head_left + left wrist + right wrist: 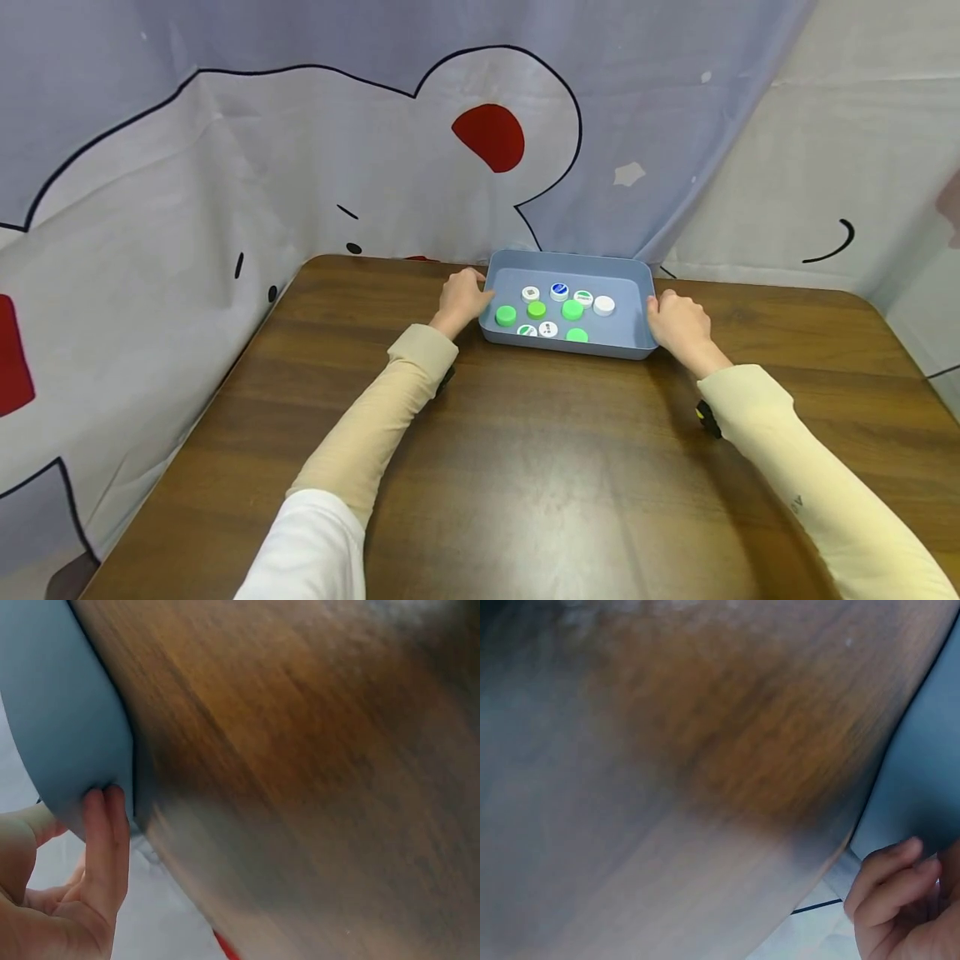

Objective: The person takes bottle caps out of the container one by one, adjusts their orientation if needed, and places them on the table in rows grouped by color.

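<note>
A blue-grey rectangular tray [626, 323] stands near the far edge of the table. Several bottle caps lie spread inside it: green ones [506, 317], a plain white one [603, 306], one with a blue print [559, 292] and other white printed ones. At the tray's left end my left hand [459, 300] pinches the wall, thumb at the rim and fingertips against the outside [109, 825]. My right hand [681, 327] holds the right end, its thumb at the rim. In the right wrist view its curled fingers [889, 885] are beside the outer wall.
The brown wooden table [540, 467] reaches toward me, with glare on its near part. Directly behind the tray hangs a printed cloth [360, 150], which also runs along the table's left side. A dark wrist camera [707, 418] sits under the right sleeve.
</note>
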Demonstrator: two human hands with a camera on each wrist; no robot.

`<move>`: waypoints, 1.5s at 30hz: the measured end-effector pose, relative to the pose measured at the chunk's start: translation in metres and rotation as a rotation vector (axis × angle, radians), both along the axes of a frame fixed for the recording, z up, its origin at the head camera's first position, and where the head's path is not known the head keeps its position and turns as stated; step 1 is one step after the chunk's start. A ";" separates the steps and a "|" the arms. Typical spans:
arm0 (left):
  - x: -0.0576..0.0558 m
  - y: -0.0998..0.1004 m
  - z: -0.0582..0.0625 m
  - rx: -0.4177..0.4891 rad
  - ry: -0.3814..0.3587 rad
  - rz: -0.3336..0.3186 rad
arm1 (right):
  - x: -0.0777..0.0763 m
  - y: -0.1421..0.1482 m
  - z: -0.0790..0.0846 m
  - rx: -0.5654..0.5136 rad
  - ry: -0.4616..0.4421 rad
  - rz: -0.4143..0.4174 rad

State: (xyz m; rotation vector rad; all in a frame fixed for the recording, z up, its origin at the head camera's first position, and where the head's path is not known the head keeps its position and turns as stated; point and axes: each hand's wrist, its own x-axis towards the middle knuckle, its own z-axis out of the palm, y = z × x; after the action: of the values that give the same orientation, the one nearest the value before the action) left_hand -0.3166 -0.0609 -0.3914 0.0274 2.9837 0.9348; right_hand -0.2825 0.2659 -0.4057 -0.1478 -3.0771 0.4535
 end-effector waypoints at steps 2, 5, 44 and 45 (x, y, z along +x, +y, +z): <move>0.000 0.000 -0.001 0.002 -0.006 0.006 | 0.000 -0.001 0.000 -0.003 0.003 0.002; 0.001 0.000 -0.002 0.008 -0.016 0.015 | 0.002 -0.002 0.001 -0.007 0.013 0.008; 0.023 0.002 -0.012 -0.071 0.037 -0.083 | 0.022 -0.004 0.005 0.048 -0.001 0.042; 0.023 0.002 -0.012 -0.073 0.038 -0.085 | 0.024 -0.004 0.005 0.050 -0.003 0.042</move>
State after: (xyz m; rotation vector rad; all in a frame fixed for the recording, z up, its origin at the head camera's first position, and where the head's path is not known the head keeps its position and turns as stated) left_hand -0.2935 -0.0590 -0.4036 0.1714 3.0220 0.8251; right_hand -0.2590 0.2615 -0.4006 -0.0825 -3.0966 0.3775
